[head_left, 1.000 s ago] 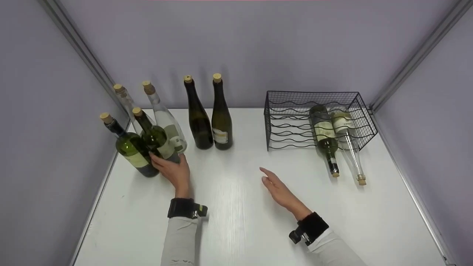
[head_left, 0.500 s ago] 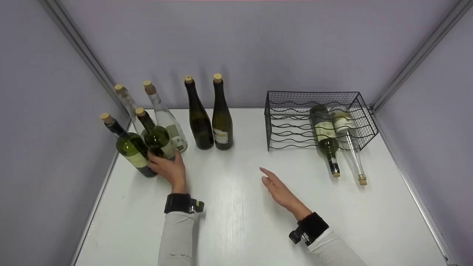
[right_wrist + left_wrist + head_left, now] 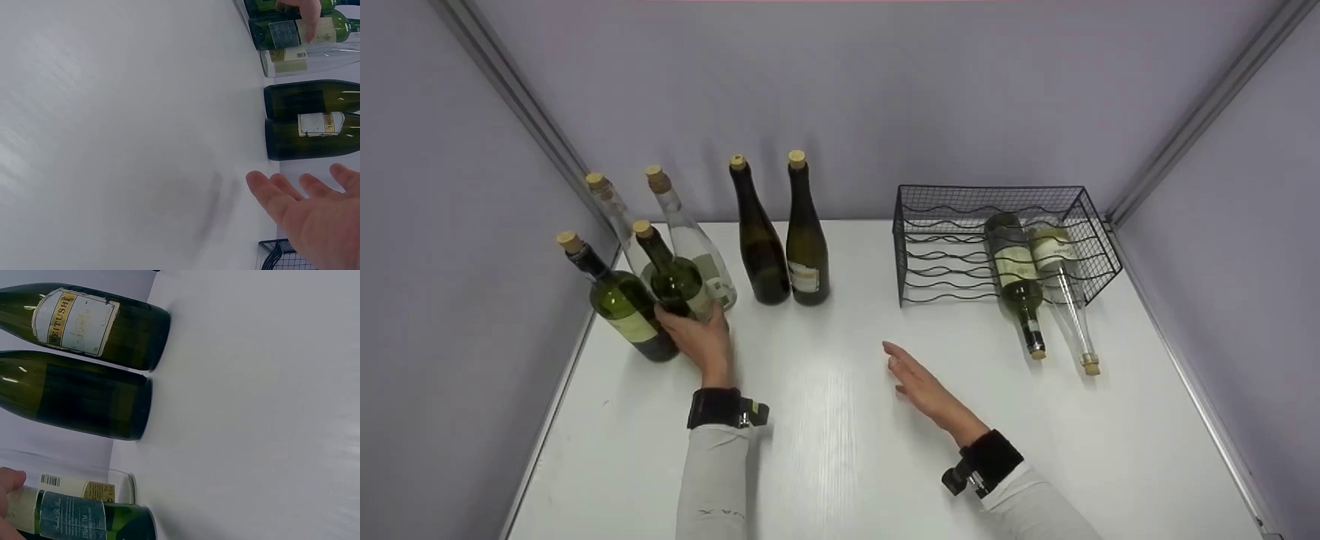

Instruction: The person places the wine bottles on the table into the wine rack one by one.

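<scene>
High forward-down head view, closer wrist views, held bottle (image 3: 678,279) shared

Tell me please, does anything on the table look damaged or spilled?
Only the label on the rightmost standing bottle stands out: it looks scuffed, with ragged edges. I see no spill.

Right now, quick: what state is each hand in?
Left hand: holding a corked green glass wine bottle.
Right hand: open, holding nothing.
</scene>
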Available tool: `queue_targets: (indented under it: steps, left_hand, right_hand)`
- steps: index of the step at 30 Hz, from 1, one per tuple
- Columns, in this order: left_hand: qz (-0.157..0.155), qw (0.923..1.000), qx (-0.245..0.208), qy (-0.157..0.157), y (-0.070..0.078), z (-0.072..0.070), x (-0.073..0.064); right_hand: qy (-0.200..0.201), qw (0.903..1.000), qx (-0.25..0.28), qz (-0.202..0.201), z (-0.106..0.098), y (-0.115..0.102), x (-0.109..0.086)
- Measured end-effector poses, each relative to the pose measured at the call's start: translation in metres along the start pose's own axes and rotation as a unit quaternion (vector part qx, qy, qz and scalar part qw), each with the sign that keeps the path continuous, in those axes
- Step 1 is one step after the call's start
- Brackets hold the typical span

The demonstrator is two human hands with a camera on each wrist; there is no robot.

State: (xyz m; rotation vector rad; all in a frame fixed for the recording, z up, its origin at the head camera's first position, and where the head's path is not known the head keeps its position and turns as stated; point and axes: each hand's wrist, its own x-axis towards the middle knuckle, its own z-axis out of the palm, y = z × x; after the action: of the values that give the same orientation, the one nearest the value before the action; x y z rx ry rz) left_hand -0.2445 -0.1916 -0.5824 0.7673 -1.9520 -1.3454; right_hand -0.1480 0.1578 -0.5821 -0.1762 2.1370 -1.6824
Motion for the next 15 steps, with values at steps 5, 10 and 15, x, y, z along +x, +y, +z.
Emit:
queue_targets:
  steps: [5, 10, 15]
  left_hand:
    - [0.005, 0.9997, -0.024, -0.005, 0.0005, 0.0001, 0.0064]
    - [0.022, 0.9995, -0.02, 0.004, -0.0011, 0.0028, 0.0048]
    - [0.037, 0.9988, -0.032, -0.004, -0.0007, 0.0015, -0.0009]
  right_hand:
    - [-0.008, 1.0, 0.003, 0.004, -0.0012, 0.0053, 0.0009]
    - [-0.01, 0.9999, 0.007, 0.007, -0.0018, 0.0063, 0.0008]
    - [-0.012, 0.9998, 0.013, 0.009, -0.0019, 0.0059, 0.0009]
